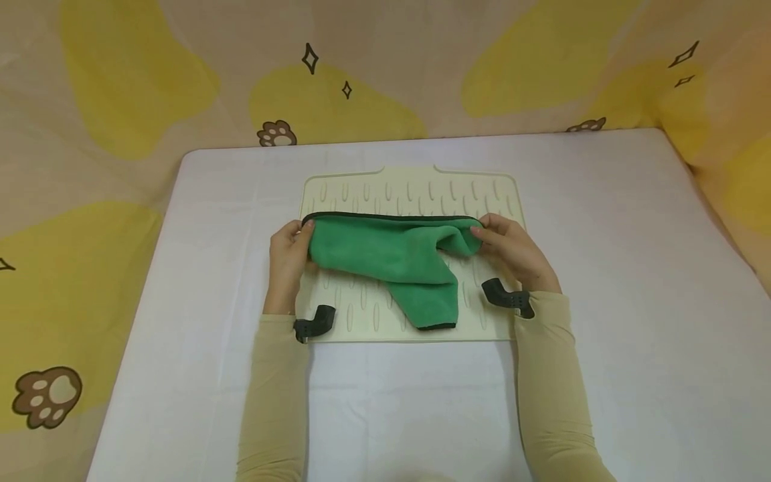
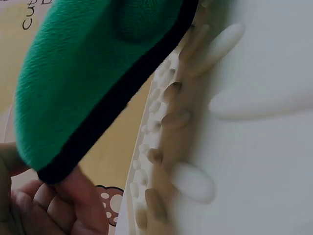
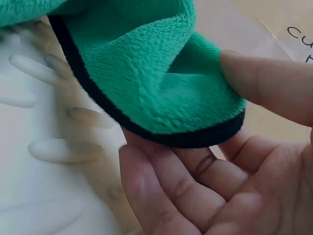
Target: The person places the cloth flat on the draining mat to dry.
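Note:
A green plush cloth (image 1: 373,248) with black edging stretches between the two hands, over a cream ridged mat. The left hand (image 1: 288,258) pinches its left end between thumb and fingers; in the left wrist view the cloth (image 2: 73,83) shows its black border close to that hand (image 2: 54,205). At the other end the right hand (image 1: 512,248) pinches a corner, its thumb on top and fingers beneath, as the right wrist view shows with the cloth (image 3: 146,88) and hand (image 3: 234,181). A folded flap of cloth hangs down toward the mat's front edge.
The cream mat (image 1: 355,321) has raised oval ridges and a notch in its far edge. It lies on a white-covered table (image 1: 632,268). Behind and at the left hangs a yellow and beige patterned curtain (image 1: 199,67). Both wrists carry black camera mounts (image 1: 316,323).

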